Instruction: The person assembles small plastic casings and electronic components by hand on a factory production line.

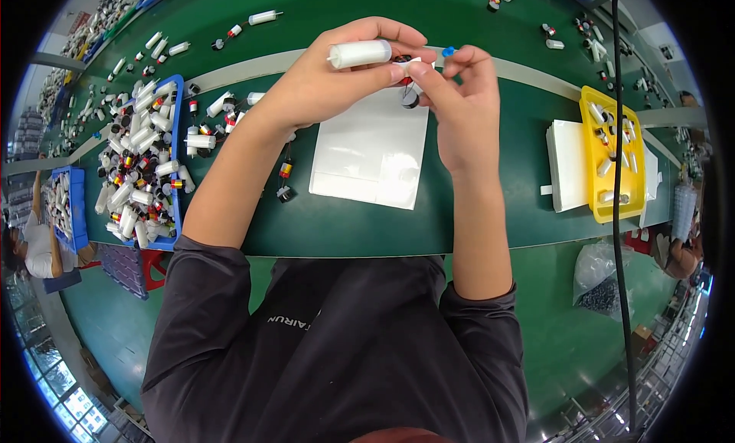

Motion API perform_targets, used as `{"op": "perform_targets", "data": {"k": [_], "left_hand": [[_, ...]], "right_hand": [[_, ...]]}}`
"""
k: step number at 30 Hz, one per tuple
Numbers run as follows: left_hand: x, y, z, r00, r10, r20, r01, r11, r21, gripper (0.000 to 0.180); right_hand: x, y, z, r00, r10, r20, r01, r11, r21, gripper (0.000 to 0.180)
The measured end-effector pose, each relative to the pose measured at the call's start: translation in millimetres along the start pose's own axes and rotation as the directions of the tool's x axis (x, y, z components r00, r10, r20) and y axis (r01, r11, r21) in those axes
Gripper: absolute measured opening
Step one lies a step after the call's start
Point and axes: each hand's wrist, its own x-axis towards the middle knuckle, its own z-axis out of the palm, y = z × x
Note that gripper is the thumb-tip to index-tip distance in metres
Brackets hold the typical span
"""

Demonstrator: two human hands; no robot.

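My left hand (pixel 325 79) is closed around a white plastic cylinder (pixel 361 55), which lies across the fingers with its narrow tip toward the left. Small red and black wired parts (pixel 402 59) show at the cylinder's right end, by the left thumb. A dark round cap with a grey face (pixel 411 99) hangs just below on thin wires. My right hand (pixel 465 106) has its thumb and fingers bent together beside these parts; what they pinch is mostly hidden. A small blue piece (pixel 449 52) shows at the right fingertips. Beneath both hands lies a white sheet (pixel 371 152) in a glossy cover.
A blue bin (pixel 178 137) heaped with similar wired cylinders stands at the left, with loose ones beside it. On the right a yellow tray (pixel 619 213) rests by stacked white sheets (pixel 568 167). More parts lie across a pale strip (pixel 528 74). A black cable (pixel 617 137) hangs at the right.
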Motion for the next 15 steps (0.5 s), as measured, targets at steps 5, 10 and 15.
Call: {"op": "perform_targets", "data": {"k": [5, 10, 15], "left_hand": [[5, -10, 7, 0.983, 0.164, 0.082, -0.165, 0.986, -0.003, 0.048], [14, -12, 4, 0.961, 0.259, 0.100, -0.275, 0.942, 0.195, 0.047], [25, -14, -76, 0.956, 0.170, -0.238, -0.006, 0.825, 0.565, 0.037]], "right_hand": [[14, 10, -17, 0.879, 0.357, 0.317, -0.462, 0.800, 0.381, 0.028], [13, 8, -16, 0.992, 0.124, 0.005, -0.121, 0.966, 0.230, 0.022], [-30, -24, -13, 0.881, 0.285, 0.379, 0.152, 0.587, -0.795, 0.039]]}}
